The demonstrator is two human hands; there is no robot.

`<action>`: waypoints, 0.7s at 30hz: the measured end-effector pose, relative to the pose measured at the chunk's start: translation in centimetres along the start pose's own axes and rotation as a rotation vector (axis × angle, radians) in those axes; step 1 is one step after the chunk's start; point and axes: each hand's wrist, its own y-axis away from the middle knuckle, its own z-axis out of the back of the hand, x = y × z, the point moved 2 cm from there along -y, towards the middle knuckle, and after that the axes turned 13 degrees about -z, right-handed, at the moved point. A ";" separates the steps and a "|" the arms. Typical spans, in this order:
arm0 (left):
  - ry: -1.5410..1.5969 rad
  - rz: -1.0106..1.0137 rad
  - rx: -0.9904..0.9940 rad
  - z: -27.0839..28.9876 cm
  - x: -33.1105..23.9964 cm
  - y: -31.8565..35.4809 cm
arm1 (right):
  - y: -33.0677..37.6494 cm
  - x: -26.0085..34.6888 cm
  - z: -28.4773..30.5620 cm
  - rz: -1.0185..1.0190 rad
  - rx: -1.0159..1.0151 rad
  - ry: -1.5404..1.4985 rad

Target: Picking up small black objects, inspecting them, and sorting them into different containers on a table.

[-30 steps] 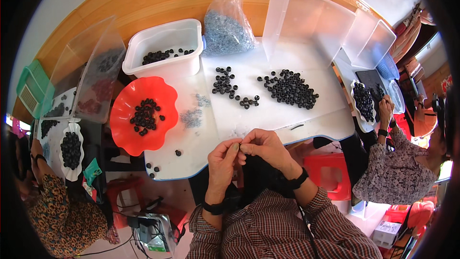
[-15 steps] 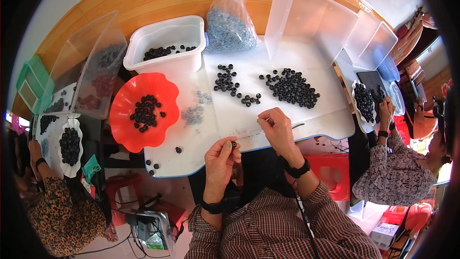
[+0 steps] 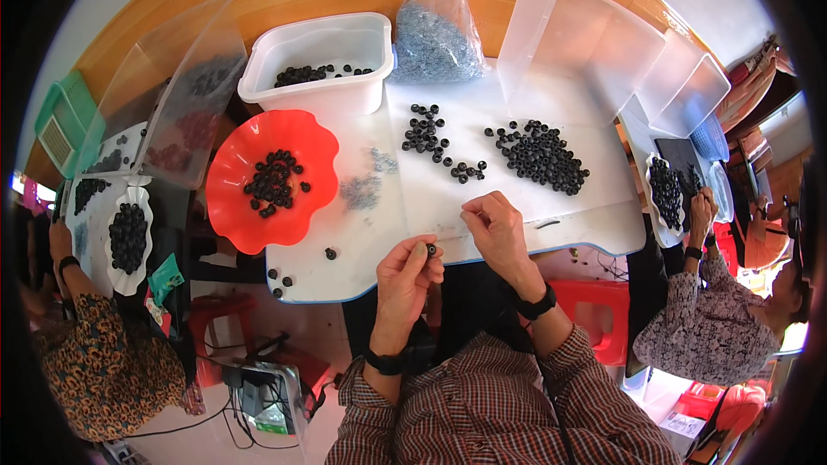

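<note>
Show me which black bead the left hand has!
The bead in the left hand's grip; nearby others lie on the table, in the red bowl or white tub.

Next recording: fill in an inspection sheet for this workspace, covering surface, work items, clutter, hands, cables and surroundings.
Surface: white table with a blue edge.
Work items: black beads, heaped and scattered on the table; more in the red bowl and white tub.
Clutter: thin dark strip near the front edge; small bluish bits right of the bowl; four stray beads by the left front corner.
Hands: left hand pinches one bead; right hand has fingers curled, contents unclear.
Cables: dark cables around a clear box on the floor, lower left.
Surroundings: people at both sides; red stool at right.
</note>
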 end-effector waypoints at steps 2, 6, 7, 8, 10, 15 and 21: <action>-0.007 -0.006 -0.001 0.1 0.0 0.0 | 0.1 0.2 -0.2 0.007 0.007 0.015; -0.014 -0.008 0.000 0.1 -0.1 0.1 | 0.2 0.5 -0.2 0.034 0.006 0.031; -0.013 -0.009 0.002 0.1 -0.2 0.1 | 0.1 0.4 -0.2 0.040 0.005 0.033; -0.005 -0.006 0.008 0.2 -0.2 0.2 | 0.0 0.4 -0.2 0.041 0.003 0.035; 0.003 -0.005 0.013 0.3 -0.2 0.3 | -0.1 0.2 -0.4 0.050 -0.018 0.013; -0.023 0.005 -0.017 0.0 -0.2 0.4 | 0.2 1.8 0.0 0.050 0.022 0.007; -0.042 -0.024 -0.051 0.0 -0.3 0.5 | 4.4 12.9 2.9 0.504 0.446 -0.039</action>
